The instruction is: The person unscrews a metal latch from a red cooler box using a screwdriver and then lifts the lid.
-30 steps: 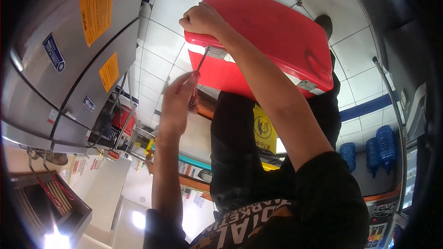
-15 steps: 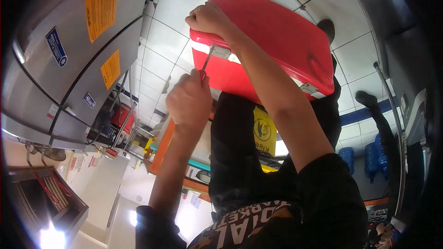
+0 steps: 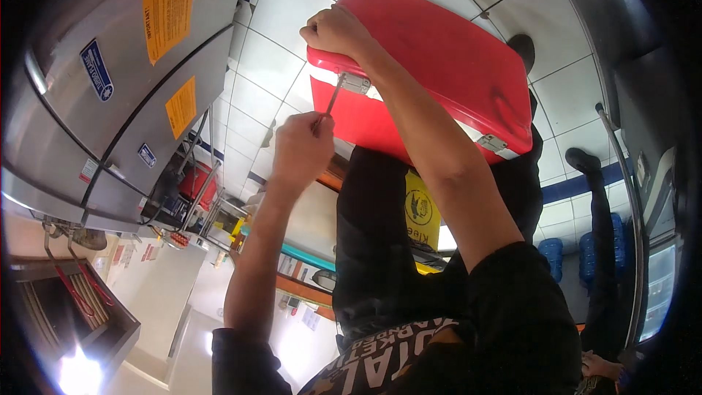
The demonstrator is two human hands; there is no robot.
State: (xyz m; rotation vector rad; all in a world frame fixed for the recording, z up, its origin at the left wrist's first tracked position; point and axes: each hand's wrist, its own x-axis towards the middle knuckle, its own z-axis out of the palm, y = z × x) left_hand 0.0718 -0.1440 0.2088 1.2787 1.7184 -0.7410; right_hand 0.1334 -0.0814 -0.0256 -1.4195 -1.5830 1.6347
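Red plastic box point(image 3: 351, 115): smudged lid point(image 3: 446, 58), two grey latches point(image 3: 355, 83). Left hand point(image 3: 303, 148): fingers grip screwdriver point(image 3: 336, 95). Right hand point(image 3: 338, 31): fingers curl at lid's corner, hold unclear.

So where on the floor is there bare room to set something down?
White tiles between the grey cabinet and red box show bare. It's crowded around the left latch: left hand with screwdriver, right hand on the box.

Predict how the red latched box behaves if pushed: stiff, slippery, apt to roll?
The red latched box is likely stiff: its shell shows no sag beside the right hand. Smooth-looking faces may feel slippery. Broad, flattish sides make rolling unlikely.
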